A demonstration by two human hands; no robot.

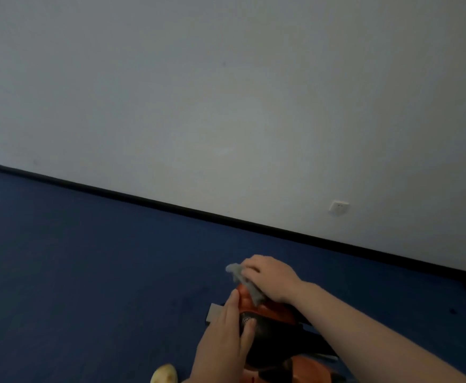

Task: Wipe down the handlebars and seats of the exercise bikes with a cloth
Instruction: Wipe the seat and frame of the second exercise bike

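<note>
A crumpled grey cloth [244,280] was held down by the right hand [270,277], whose fingers were curled over it, pressing it onto the front end of an orange-and-black padded bike seat [265,313] low in the view. The cloth was seen bunched under the palm, with one loose corner sticking out past the fingertips toward the wall. The left hand [226,335] was laid against the near left side of the seat with its fingers straight and together, the fingertips touching the orange front part just beside the cloth; nothing was gripped by it. More orange and black bodywork of the exercise bike [295,369] was visible at the bottom edge, partly hidden by the forearms. Just left of the seat a small grey rectangular part [214,313] was seen, its nature not clear. A dark blue carpeted floor [88,258] was spread below, bordered by a black skirting strip [171,204] under a plain white wall [226,92]. A white wall socket [338,208] was mounted low on the wall, and a pale yellowish rounded object [165,374] lay at the bottom edge.
</note>
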